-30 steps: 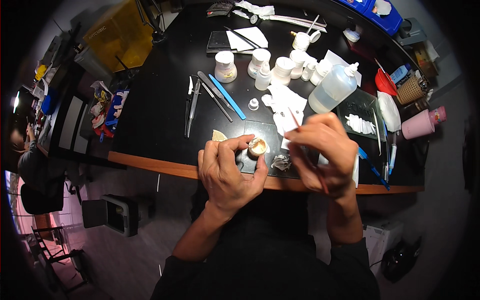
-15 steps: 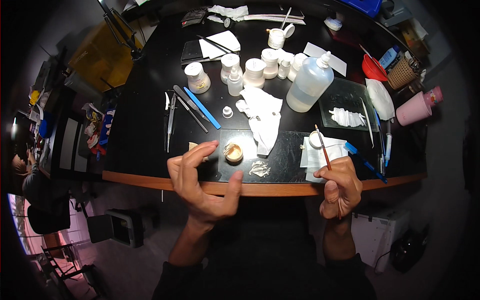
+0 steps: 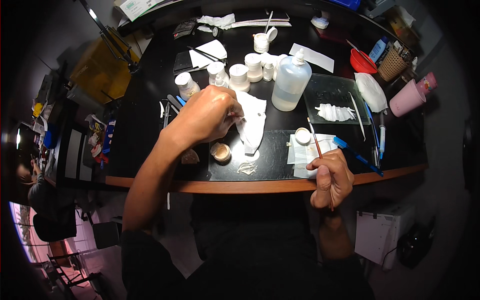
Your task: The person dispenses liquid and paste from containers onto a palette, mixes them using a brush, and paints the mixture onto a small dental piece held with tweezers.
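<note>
My left grip (image 3: 212, 111) has just moved: half a second ago it was spread beside the small jar (image 3: 220, 152), and now it reaches past it to the crumpled white tissue (image 3: 252, 130). Its fingers are drawn together at the tissue's left edge; I cannot tell from here whether they pinch anything. For the work in hand, I read this as a shift from the jar to the tissue, with the jar left free of both grips.

The jar stands uncapped, tan stuff inside, on the dark slab (image 3: 277, 150), on the near side of my left grip. A cream smear (image 3: 246, 168) lies just right of the jar, nearer me than the tissue.

My right grip (image 3: 333, 179) has hardly changed: it is closed around the thin brush (image 3: 315, 140), tip up and pointing away from me. Just beyond that grip, left of the brush, a round white lid (image 3: 302, 136) rests on white paper (image 3: 327, 143). The brush tip looks clear of everything, so I judge it idle.
</note>
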A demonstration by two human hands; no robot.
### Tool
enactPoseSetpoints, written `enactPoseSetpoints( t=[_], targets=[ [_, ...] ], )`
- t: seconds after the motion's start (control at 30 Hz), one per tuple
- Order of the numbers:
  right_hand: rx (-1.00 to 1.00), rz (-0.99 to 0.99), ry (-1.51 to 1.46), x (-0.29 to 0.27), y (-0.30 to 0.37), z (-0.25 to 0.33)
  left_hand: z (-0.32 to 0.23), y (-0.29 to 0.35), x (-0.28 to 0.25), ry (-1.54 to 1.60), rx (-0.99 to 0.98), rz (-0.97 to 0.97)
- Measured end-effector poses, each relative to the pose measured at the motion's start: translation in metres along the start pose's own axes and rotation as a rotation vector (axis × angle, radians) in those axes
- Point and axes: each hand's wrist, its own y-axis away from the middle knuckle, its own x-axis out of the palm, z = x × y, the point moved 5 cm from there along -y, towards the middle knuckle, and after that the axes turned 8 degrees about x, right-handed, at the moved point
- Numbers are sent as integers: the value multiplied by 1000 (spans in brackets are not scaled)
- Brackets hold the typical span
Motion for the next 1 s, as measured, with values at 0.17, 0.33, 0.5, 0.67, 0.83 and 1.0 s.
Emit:
enactPoseSetpoints(
  t=[0.17, 0.33, 0.5, 0.67, 0.83, 1.0],
  targets=[
    [-27, -10, 22, -2, -1, -1, 5, -12, 15, 16, 50, 96],
    [-52, -13, 28, -5, -4, 1, 5, -12, 20, 49, 79, 52],
    [-58, 10, 29, -3, -4, 2, 5, -9, 18, 55, 44, 48],
    [-44, -25, 40, -8, 0, 0, 2, -10, 7, 138, 52, -87],
    [7, -126, 6, -16, 1, -9, 6, -2, -7, 193, -30, -181],
    [76, -311, 5, -61, -4, -29, 16, 17, -19, 226, -62, -260]
  ],
)
